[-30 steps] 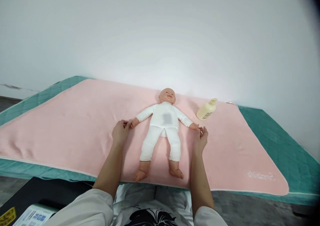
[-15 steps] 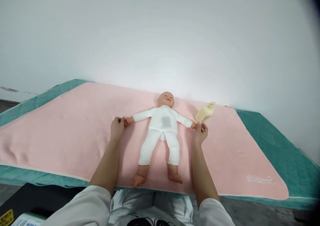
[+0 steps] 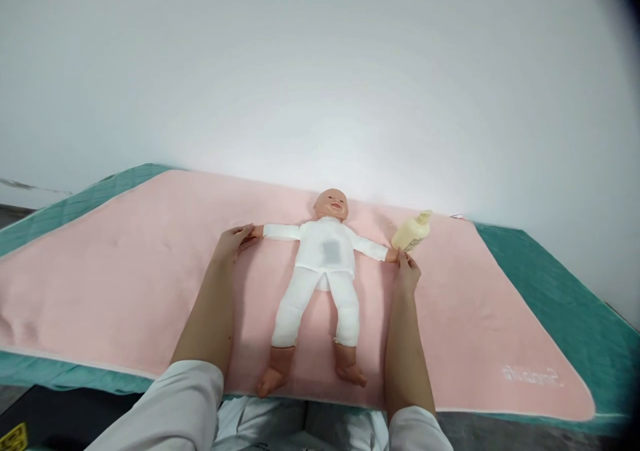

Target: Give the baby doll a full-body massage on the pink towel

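A baby doll with a cloth body lies on its back, head toward the wall and both arms stretched out sideways. At the picture's left, my left hand pinches the doll's hand on that side between thumb and fingers. My right hand grips the doll's other hand, its fingers closed at the doll's fingertips. Just beyond my right hand stands a pale yellow bottle, slightly tilted in view, with a label low on its side.
Under the doll is a pink mat with pale lettering at its right corner. The mat lies over a green quilted cover. A white wall rises behind. Below the left edge sits a dark object with a yellow mark.
My left hand has lifted slightly, raising the doll's arm on that side to nearly level. My right hand stays at the doll's other hand. The view has shifted slightly.
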Demonstrator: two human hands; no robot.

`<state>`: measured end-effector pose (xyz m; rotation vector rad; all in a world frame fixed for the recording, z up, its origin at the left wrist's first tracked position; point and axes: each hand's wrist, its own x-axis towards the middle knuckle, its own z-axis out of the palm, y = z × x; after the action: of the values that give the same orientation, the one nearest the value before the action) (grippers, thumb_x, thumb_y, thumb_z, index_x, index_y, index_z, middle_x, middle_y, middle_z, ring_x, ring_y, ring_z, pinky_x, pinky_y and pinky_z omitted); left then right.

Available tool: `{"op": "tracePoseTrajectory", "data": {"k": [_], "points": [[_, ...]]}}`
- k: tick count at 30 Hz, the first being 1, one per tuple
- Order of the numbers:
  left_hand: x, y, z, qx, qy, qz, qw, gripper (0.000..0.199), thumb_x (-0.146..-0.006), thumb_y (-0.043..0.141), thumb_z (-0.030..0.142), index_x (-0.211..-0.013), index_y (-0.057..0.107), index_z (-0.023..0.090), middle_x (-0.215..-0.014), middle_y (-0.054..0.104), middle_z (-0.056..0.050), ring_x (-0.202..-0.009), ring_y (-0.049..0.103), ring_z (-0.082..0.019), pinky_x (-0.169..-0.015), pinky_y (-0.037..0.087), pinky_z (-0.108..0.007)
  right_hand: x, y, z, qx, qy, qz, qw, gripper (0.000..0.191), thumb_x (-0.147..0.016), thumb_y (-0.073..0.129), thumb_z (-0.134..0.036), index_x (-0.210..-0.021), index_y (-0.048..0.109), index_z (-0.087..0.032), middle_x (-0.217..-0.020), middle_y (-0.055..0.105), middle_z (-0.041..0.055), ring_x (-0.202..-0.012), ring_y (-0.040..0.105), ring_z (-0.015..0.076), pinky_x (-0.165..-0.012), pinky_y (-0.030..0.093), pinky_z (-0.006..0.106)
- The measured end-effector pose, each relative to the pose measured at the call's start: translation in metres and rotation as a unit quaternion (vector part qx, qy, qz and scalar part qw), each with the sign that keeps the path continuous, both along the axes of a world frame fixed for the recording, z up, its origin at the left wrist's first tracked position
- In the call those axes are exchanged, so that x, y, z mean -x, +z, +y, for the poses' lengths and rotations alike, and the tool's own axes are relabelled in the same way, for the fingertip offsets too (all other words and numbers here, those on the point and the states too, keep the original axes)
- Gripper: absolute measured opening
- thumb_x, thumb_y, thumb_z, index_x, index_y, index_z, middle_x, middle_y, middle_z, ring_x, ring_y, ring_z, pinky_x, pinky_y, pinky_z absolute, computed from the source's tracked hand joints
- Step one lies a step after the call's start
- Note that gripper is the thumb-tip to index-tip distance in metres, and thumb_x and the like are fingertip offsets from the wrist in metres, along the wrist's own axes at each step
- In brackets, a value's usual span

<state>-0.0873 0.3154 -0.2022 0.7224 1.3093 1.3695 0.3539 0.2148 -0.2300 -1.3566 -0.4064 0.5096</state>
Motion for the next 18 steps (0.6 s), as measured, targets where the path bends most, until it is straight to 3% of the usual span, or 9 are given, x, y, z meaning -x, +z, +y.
{"op": "tracePoseTrajectory", "data": {"k": [4,9,12,18], "points": [[0.001,-0.006,-0.002,-0.008,0.008,-0.021,1.000,0.009,-0.075,0.072,0.012,-0.083,0.072,0.008,-0.086,0.071,-0.011,-0.081,0.069,-0.016,-0.077,0.060,-0.026,-0.003,0.011,-0.012,0.108,0.065,-0.086,0.988,0.035,-0.072,0.069,-0.050,-0.075,0.066,-0.015,-0.079,0.068,0.0054,-0.079,0.061,0.0203,-0.068,0.047,0.030],[0.001,-0.010,0.000,-0.019,0.020,-0.028,0.999,0.009,-0.075,0.073,0.014,-0.084,0.073,0.011,-0.089,0.071,-0.010,-0.083,0.069,-0.016,-0.077,0.060,-0.025,-0.005,0.017,-0.016,0.188,0.073,-0.171,0.964,0.038,-0.077,0.061,-0.056,-0.082,0.065,-0.018,-0.083,0.068,0.0049,-0.078,0.058,0.0201,-0.064,0.042,0.029],[0.000,-0.010,0.001,-0.009,0.030,-0.026,0.999,0.007,-0.078,0.072,0.017,-0.084,0.072,0.014,-0.089,0.071,-0.010,-0.081,0.069,-0.016,-0.074,0.061,-0.025,-0.006,0.015,-0.014,0.178,0.069,-0.167,0.967,0.037,-0.077,0.061,-0.055,-0.079,0.062,-0.019,-0.073,0.064,0.0024,-0.068,0.055,0.0174,-0.058,0.040,0.027],[-0.004,-0.009,0.000,-0.004,0.047,-0.017,0.999,0.008,-0.083,0.068,0.022,-0.086,0.072,0.016,-0.090,0.071,-0.008,-0.079,0.069,-0.014,-0.074,0.060,-0.024,-0.006,0.008,-0.009,0.105,0.104,-0.073,0.986,0.033,-0.079,0.060,-0.050,-0.070,0.055,-0.019,-0.047,0.038,-0.0078,-0.045,0.034,0.0094,-0.043,0.024,0.024]]}}
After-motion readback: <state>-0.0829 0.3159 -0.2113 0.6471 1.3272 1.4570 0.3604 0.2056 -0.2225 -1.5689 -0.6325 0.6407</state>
